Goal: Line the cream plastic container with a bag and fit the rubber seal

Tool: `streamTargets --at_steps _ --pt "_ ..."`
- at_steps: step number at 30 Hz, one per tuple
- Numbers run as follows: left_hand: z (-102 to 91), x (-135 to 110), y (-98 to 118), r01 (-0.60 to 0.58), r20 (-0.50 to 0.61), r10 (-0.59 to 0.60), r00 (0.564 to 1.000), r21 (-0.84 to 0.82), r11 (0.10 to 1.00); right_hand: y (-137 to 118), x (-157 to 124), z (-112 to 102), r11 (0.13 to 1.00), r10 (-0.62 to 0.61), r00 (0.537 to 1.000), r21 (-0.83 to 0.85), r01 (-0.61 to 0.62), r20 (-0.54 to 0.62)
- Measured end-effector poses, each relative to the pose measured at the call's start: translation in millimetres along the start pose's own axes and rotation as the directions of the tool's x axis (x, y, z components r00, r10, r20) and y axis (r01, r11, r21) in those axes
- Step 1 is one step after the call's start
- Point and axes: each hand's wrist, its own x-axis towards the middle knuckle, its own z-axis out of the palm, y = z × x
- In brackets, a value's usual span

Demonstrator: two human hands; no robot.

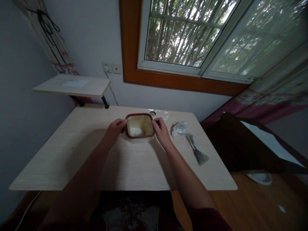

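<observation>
A small square bin [140, 127] with a brown rim and a pale liner stands at the far middle of the light wooden table [84, 154]. Something white lies at its bottom. My left hand [115, 129] grips the bin's left rim, fingers curled over the edge. My right hand [161, 131] holds the right rim the same way. A crumpled clear plastic bag [186, 136] with a twisted tail lies on the table just right of my right hand.
A small raised shelf [72, 85] on black brackets stands at the table's back left, under a wall socket [111, 67] with a cable. A window is ahead. Dark furniture [252, 144] stands right of the table, over wooden floor.
</observation>
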Motion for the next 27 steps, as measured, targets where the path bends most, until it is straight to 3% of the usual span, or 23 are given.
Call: streamTargets --at_steps 3,6,8,11,14,17,19,23,27 --pt "1.6 7.3 -4.2 -0.078 -0.098 0.090 0.991 0.119 0.990 3.8 0.4 1.0 0.999 -0.043 0.999 -0.016 0.043 -0.002" --pt "4.3 13.4 -8.1 -0.138 -0.236 0.191 0.953 0.222 0.965 4.3 -0.9 0.3 0.996 -0.069 0.997 -0.057 0.071 0.042" --pt "5.6 16.5 -9.5 -0.169 -0.253 0.232 0.939 0.249 0.954 3.4 -2.2 -0.4 0.996 -0.066 0.995 -0.062 0.071 0.070" --pt "6.8 20.2 -10.0 -0.219 -0.164 0.253 0.953 0.200 0.955 3.1 -4.4 -0.6 0.999 -0.044 0.990 0.000 0.045 0.131" --pt "9.7 20.8 -10.2 -0.239 -0.039 0.240 0.970 0.023 0.971 5.6 -7.0 1.3 0.993 -0.048 0.973 0.119 0.021 0.227" --pt "17.1 15.5 -13.2 -0.222 -0.006 0.222 0.975 -0.079 0.972 8.6 -9.7 6.3 0.973 -0.094 0.954 0.227 0.028 0.284" --pt "25.2 10.3 -18.1 -0.183 -0.013 0.183 0.983 -0.152 0.971 8.9 -11.5 11.7 0.959 -0.115 0.947 0.281 0.027 0.302" --pt "43.4 4.3 -33.3 -0.024 0.077 0.061 0.995 -0.411 0.911 8.1 -14.5 23.8 0.931 -0.121 0.910 0.363 -0.035 0.397" --pt "51.6 4.2 -45.6 0.014 0.067 0.016 0.998 -0.432 0.902 15.8 -15.4 29.5 0.927 -0.109 0.885 0.368 -0.075 0.453"
